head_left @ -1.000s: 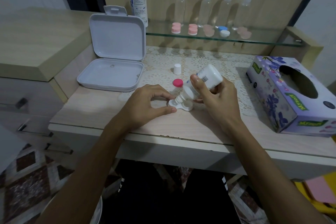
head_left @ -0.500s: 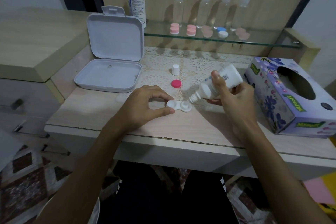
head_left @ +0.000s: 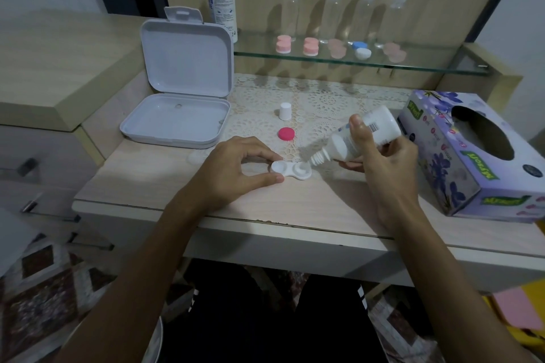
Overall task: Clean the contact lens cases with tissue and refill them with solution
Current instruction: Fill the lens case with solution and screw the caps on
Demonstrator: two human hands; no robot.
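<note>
two caps (head_left: 285, 122) lie behind the lens case (head_left: 291, 170), tissue box (head_left: 472, 156) right.

Viewpoint: one wide-angle camera on my head.
Direction: forward and down onto the pale wood-grain desk (head_left: 295, 203).
Nearness: close, my forearms reaching in from the bottom edge.
Far edge: glass shelf (head_left: 413, 63) against the wooden back panel.

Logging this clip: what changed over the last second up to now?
The right hand drew the solution bottle off the lens case, rightward, nozzle still tilted toward the right well. The left hand kept steadying the case; the pink cap and white cap stayed put.
</note>
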